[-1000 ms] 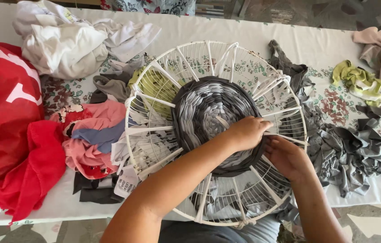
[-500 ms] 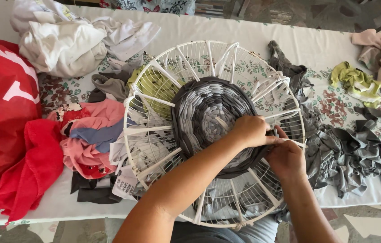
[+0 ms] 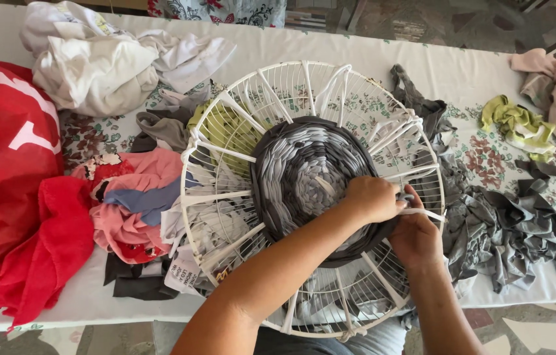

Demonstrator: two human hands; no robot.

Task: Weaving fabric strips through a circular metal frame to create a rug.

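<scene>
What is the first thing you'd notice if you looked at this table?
Right in the middle lies a big round white wire frame with a grey woven fabric circle at its centre. The left hand and right hand meet at the circle's right edge. A heap of red cloth fills the table's left side, and grey fabric strips pile up on the right.

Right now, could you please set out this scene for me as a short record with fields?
Setting: table under a floral cloth, seen from above
Centre: round white wire frame with white fabric strips as spokes
Weaving: grey coiled rug with a dark outer ring
Left hand: on the rug's right edge, gripping fabric
Right hand: just below it, on a white strip
Left side: red cloth, pink and blue scraps, white garments
Right side: grey strips, yellow-green scrap
</scene>
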